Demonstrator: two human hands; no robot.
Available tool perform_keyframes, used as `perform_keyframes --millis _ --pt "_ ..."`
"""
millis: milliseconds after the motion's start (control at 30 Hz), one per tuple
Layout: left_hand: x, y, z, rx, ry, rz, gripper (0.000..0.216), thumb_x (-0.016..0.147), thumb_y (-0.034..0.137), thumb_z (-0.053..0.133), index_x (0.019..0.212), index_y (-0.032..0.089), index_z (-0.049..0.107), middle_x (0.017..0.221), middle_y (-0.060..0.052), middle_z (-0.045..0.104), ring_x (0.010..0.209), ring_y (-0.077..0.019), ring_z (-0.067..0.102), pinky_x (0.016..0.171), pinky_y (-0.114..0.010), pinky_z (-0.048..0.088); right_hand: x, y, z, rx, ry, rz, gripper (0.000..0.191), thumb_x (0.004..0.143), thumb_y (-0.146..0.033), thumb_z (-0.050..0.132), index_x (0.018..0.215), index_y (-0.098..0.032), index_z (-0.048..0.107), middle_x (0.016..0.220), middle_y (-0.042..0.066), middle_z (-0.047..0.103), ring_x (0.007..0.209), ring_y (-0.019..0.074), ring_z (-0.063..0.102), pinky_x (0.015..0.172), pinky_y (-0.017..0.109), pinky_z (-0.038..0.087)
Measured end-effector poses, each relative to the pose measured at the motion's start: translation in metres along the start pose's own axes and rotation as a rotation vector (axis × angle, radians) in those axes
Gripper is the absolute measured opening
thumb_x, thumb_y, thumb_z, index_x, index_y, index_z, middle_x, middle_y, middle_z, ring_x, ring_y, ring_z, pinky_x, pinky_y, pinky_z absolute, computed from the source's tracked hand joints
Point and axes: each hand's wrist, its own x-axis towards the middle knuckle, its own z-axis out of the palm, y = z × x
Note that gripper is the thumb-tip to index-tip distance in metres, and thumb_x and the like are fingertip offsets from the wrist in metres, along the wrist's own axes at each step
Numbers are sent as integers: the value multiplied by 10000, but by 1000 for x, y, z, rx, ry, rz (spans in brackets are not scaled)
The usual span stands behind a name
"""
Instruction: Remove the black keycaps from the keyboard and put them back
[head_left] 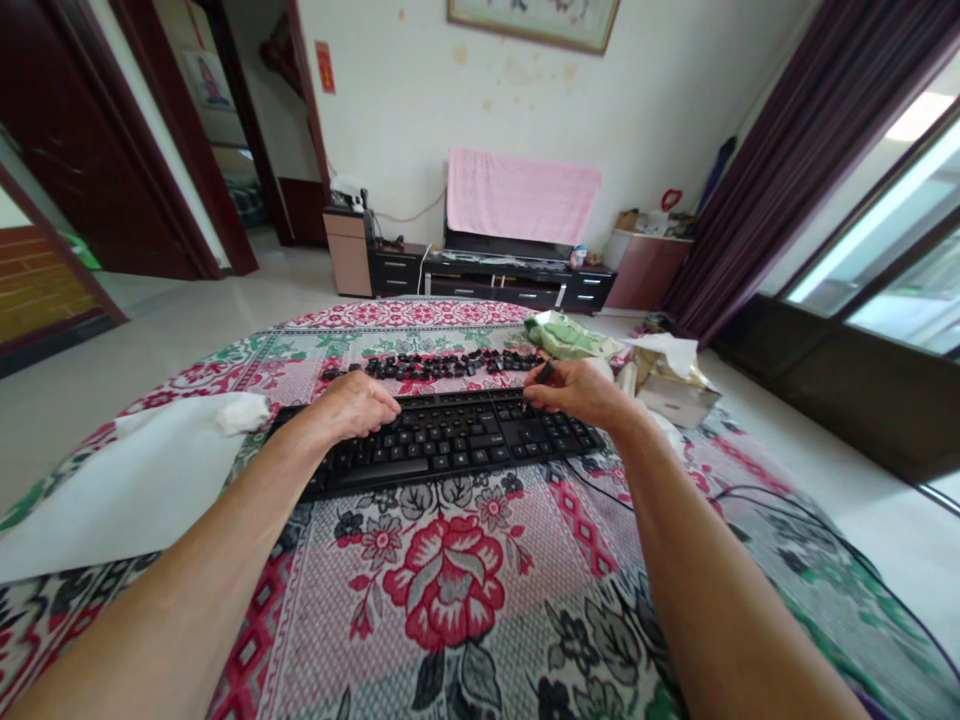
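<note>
A black keyboard (457,440) lies across the patterned tablecloth, with part of its upper rows bare of keycaps. Over its upper left part rests my left hand (356,405), fingers curled together and pressed down on the keyboard. At the upper right, my right hand (566,388) pinches a small black-handled tool (545,373); its thin tip points down at the keys, and its exact kind is too small to tell. Just behind the keyboard, many loose black keycaps (442,365) are spread in a long band.
White paper (142,480) with a crumpled tissue (242,412) lies at left. A green cloth or bag (570,335) and an opened box (671,385) sit at right. The black cable (795,505) trails right. Beyond stands a low cabinet (495,275) with a pink-covered television.
</note>
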Motion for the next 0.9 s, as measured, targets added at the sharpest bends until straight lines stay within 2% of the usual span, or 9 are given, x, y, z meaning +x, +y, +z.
perform_keyframes --millis 233,467,600,767,900 --pt "0 0 -1 34 -4 26 284 539 262 525 787 159 617 492 -5 531 475 -105 498 428 -198 407 0 2 6 -105 -36 -51 217 672 -313 468 794 -150 541 656 25 576 586 102 503 523 224 399" --pt "1 -1 -3 126 69 180 260 570 302 495 761 187 630 537 -9 582 501 -105 509 456 -199 381 2 -3 6 -192 -71 -61 192 670 -291 466 769 -151 552 613 20 575 530 88 490 479 206 372" --pt "2 -2 -3 134 89 215 250 574 303 497 752 193 636 570 -12 601 518 -103 513 486 -201 377 3 -2 8 -212 -76 -92 183 678 -292 459 767 -161 550 573 10 566 515 90 496 473 202 370" --pt "2 -1 -2 155 95 251 247 573 319 500 745 207 638 591 -8 610 536 -111 520 499 -206 373 3 -1 14 -249 5 -126 196 696 -321 435 740 -161 539 550 11 561 495 92 487 471 207 357" --pt "3 -1 -1 183 96 258 245 574 328 496 732 206 639 580 -4 609 546 -115 522 507 -207 373 4 3 16 -210 24 -76 223 710 -327 406 726 -146 535 555 25 566 491 96 495 464 208 362"
